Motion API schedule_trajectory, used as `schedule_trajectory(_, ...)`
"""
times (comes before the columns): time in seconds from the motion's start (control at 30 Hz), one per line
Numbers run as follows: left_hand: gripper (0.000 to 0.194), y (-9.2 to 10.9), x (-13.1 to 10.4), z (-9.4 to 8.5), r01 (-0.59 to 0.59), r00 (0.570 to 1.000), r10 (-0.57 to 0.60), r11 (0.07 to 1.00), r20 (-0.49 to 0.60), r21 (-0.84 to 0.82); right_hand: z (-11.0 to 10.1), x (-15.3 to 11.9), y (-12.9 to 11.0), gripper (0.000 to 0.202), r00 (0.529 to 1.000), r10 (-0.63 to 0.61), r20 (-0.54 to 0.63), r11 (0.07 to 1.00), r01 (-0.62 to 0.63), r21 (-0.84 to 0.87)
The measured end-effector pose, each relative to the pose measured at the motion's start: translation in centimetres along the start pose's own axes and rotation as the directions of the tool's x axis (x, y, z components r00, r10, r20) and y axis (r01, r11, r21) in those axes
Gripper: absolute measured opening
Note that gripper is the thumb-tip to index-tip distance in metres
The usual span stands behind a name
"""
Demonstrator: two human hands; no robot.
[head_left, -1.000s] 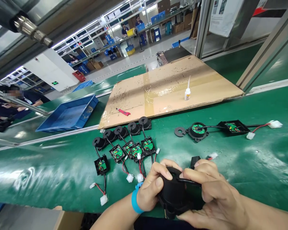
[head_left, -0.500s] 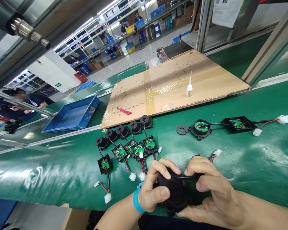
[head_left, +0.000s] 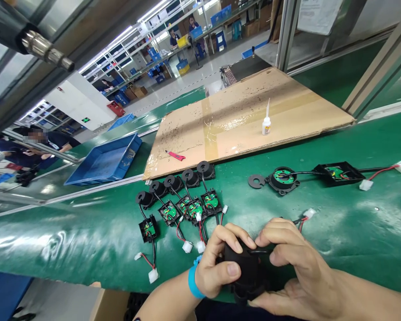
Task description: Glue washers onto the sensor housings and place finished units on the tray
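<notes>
Compared with a second ago, the left thumb has slid down from near the top edge to lie across the side of the part, and my view has swung a little, so the bench things sit slightly further right. I see the left hand (head_left: 214, 267) curled round a black round housing (head_left: 250, 272), two fingertips on its top and the thumb on its wall, which I read as a steadying grip. The right hand (head_left: 304, 263) is half closed at the other side: its fingertips are at the black cable (head_left: 260, 252) leaving the top, and its thumb is low by the flanged base, probably so that cable and body are controlled together. The housing is close to the person, above the near edge of the green bench (head_left: 96, 240). Ahead on the left, five similar round housings (head_left: 172, 183) stand in a row, cabled to uncovered square boxes (head_left: 149, 228), perhaps spread so the leads stay apart. On the right lie a slotted disc (head_left: 255, 181) and an upturned housing (head_left: 283, 179) showing its board. The white bottle (head_left: 266, 127) stands upright on the cardboard (head_left: 240, 138), away from both hands.
</notes>
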State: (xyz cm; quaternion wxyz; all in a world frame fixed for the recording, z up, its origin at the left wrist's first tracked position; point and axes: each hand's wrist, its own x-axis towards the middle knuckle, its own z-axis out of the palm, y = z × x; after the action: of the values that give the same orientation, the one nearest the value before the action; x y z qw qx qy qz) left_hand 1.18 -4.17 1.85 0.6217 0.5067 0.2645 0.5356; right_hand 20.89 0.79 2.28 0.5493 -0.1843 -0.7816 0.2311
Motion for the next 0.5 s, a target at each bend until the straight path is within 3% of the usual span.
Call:
schedule_trajectory(0.3,0.023,0.05,0.38,-0.2,-0.017,1.0,0.016,0.997,0.01,0.073,-0.64,-0.21,0.18,0.028,0.991,-0.059,0.122,0.982,0.08,-0.172)
schedule_trajectory(0.5,0.023,0.04,0.46,-0.15,-0.039,0.999,0.037,0.98,0.013,0.198,-0.68,0.45,0.15,0.02,0.985,-0.135,0.106,0.946,0.16,-0.282)
